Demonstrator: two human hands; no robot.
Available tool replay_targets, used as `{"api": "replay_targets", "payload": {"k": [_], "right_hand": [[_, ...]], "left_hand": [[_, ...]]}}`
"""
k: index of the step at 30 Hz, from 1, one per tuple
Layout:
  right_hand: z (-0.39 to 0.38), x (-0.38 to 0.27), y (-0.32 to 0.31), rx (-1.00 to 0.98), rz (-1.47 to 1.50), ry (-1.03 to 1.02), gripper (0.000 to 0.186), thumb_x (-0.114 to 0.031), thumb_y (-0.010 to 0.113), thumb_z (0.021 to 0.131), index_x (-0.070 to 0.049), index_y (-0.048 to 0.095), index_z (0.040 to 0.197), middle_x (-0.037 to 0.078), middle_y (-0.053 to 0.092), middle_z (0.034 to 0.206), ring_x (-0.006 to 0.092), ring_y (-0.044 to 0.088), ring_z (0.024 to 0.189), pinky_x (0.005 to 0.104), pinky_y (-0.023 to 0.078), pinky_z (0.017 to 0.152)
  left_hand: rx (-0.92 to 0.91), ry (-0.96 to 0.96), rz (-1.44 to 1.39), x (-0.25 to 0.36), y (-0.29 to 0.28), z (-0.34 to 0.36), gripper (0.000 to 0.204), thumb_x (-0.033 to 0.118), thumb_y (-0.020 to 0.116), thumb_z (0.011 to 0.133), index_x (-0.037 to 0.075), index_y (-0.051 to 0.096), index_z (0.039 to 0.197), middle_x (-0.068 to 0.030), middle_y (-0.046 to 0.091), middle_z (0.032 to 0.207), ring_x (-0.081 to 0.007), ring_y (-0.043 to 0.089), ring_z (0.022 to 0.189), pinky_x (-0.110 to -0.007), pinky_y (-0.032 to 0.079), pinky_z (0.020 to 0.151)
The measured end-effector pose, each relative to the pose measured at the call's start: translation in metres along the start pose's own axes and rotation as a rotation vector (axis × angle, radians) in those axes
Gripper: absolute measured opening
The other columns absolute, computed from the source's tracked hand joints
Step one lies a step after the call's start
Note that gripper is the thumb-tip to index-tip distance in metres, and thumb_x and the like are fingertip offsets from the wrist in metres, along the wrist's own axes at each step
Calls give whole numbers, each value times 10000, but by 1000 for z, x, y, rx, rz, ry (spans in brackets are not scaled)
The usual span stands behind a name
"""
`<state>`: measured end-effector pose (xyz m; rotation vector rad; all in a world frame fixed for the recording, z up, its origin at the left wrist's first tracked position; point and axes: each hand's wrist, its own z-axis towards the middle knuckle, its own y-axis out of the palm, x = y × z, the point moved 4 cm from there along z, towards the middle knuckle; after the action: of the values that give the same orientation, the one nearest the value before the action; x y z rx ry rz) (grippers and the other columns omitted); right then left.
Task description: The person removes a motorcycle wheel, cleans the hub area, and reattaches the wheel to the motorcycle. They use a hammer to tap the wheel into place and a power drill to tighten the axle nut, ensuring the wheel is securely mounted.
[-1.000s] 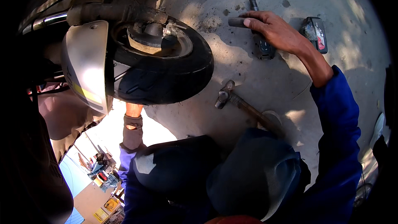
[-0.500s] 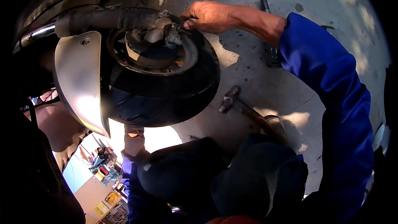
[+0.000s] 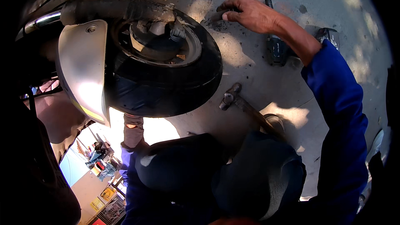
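A wheel with a black tyre (image 3: 166,93) and metal rim (image 3: 192,50) is held in the fork (image 3: 116,13) of a two-wheeler, beside a light-coloured mudguard (image 3: 81,64). My left hand (image 3: 134,121) reaches up behind the tyre's near edge; its fingers are hidden there. To the right of the wheel, my right hand (image 3: 250,14) hovers above the concrete floor, thumb and fingers apart, with nothing I can make out in it. Small dark bits lie on the floor below its fingertips. Near the wheel hub, a coiled spring (image 3: 177,34) shows.
A hammer (image 3: 233,98) with a wooden handle lies on the floor by my knees (image 3: 262,175). A black power tool (image 3: 277,50) lies partly under my right forearm, with a dark object (image 3: 329,35) beyond it. Shelves with tools (image 3: 110,208) show at lower left.
My right hand has left the end of the fork by the hub and moved right, over the floor, its fingers opening. My left hand stays behind the tyre.
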<state>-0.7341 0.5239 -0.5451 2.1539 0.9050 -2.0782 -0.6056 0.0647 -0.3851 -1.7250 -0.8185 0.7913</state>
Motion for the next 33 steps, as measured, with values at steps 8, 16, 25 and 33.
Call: {"api": "replay_targets", "payload": {"k": [8,16,25,33], "right_hand": [[-108,-28,61,-67,-471,380,691,-581,541,1010,-57,543,1460,206,644,1308,374,646,1196,462,522,1012],[-100,-163,94,576,-138,-438,1050,-398,928,642,-73,434,1509,147,569,1334,381,613,1191,432,532,957],[-92,-174,74,612,-57,-359,1003,-259,931,708,-41,375,1514,215,655,1302,318,685,1173,395,536,1019],[-93,-184,64,637,-24,-324,914,-287,930,731,-6,451,1458,202,664,1304,280,664,1215,386,516,1057]], "left_hand": [[57,50,-15,-1,7,13,219,56,594,966,-1,723,1134,-210,738,1086,-344,704,1010,-415,555,914],[334,348,-55,0,31,105,224,41,578,974,-5,721,1139,-217,740,1094,-344,707,1015,-414,559,917],[401,-304,-1042,7,81,124,309,320,748,922,29,672,992,-177,718,843,-326,710,784,-400,544,711],[552,-223,-362,55,13,99,411,431,655,989,43,647,1121,-154,721,998,-388,712,903,-458,553,742]]}}
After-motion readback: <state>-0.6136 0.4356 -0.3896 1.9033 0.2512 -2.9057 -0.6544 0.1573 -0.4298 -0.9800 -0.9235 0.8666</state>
